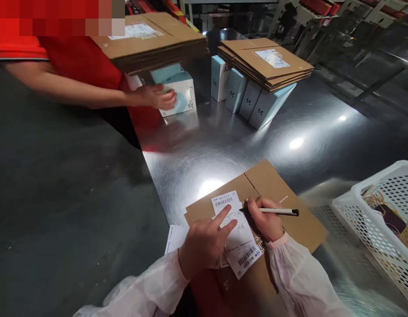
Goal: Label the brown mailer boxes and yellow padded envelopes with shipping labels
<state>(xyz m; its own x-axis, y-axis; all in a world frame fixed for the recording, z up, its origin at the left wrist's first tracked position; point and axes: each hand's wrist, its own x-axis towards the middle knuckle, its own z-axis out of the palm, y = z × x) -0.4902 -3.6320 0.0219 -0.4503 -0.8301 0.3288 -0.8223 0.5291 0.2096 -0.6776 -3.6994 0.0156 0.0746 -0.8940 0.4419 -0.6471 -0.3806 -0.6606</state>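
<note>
Near the bottom of the head view, a flattened cardboard box (298, 220) lies on the metal table. On top of it is a white label sheet (239, 237) with barcodes and handwritten marks. Two spread fingers of my left hand (209, 235) rest on this sheet; its other fingers are partly hidden. My right hand (266, 218) is closed round a white-and-black pen (278, 211), whose dark tip is at the sheet's right edge. More white paper (175, 237) shows beside and beneath my left hand.
A white perforated basket (365, 215) with small items stands at right. Flattened cardboard stacks (177, 31) (280, 64) sit farther back, the right one on several pale blue-and-white boxes (235, 90). A co-worker's hand (161, 97) touches a light-blue-and-white box (182, 94) at left.
</note>
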